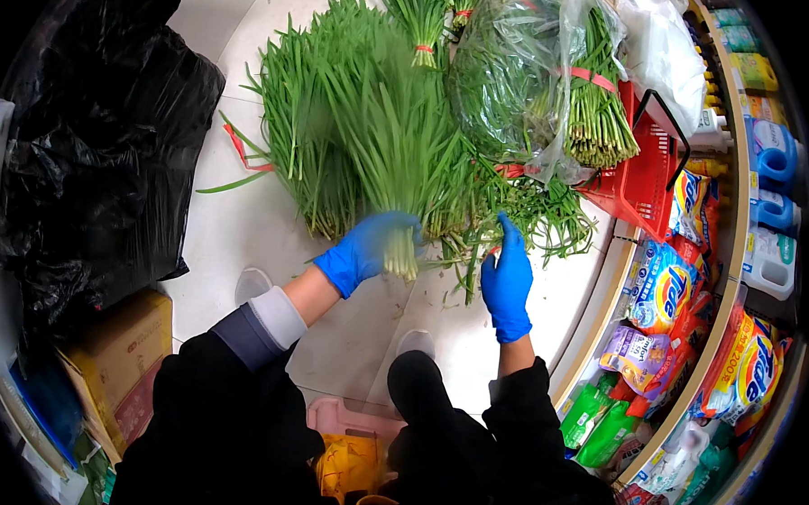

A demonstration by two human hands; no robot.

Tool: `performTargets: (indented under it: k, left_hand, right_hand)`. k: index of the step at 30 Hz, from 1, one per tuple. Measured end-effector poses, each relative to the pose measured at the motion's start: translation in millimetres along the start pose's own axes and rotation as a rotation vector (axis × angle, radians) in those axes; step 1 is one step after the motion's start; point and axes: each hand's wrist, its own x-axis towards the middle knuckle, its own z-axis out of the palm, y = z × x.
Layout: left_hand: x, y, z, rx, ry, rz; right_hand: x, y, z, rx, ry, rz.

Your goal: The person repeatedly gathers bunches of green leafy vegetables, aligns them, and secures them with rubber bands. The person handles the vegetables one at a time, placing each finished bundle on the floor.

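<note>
My left hand (pixel 376 246), in a blue glove, grips a bundle of garlic chives (pixel 395 150) close to its pale stem ends, which look motion-blurred. Behind and beside it a large heap of garlic chives (pixel 292 105) lies on the tiled floor. My right hand (pixel 508 277), also in a blue glove, is to the right with its index finger extended. Loose trimmed leaves (pixel 548 215) lie just beyond that hand. Whether its fingers pinch anything small is hidden. A thick bunch tied with a red band (pixel 591 78) pokes out of a clear plastic bag (pixel 514 74).
A red shopping basket (pixel 642 168) stands at the right, against shelves stocked with detergent bags (pixel 667 288) and bottles. Black plastic sheeting (pixel 111 145) covers something on the left, above a cardboard box (pixel 129 362). A pink stool (pixel 343 416) is beneath me. Red tape (pixel 240 147) lies on the floor.
</note>
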Motion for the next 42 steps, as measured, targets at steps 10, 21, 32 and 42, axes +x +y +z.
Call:
performTargets:
  k: [10, 21, 32, 42]
  left_hand:
    - [6.6, -4.0, -14.2, 0.050, -0.079, -0.022]
    - [0.0, -0.9, 1.3, 0.034, 0.058, 0.010]
    - [-4.3, -2.8, 10.3, -0.136, -0.030, 0.029]
    - [-23.2, 3.8, 17.0, -0.081, -0.211, 0.006]
  right_hand:
    - [-0.3, -66.1, 40.3, 0.099, -0.249, -0.321]
    - [-14.6, -43.7, 28.9, 0.147, -0.266, -0.306]
    - [-14.3, -57.5, 38.9, 0.277, 0.090, -0.362]
    - [14.9, -53.9, 55.0, 0.994, -0.245, 0.339]
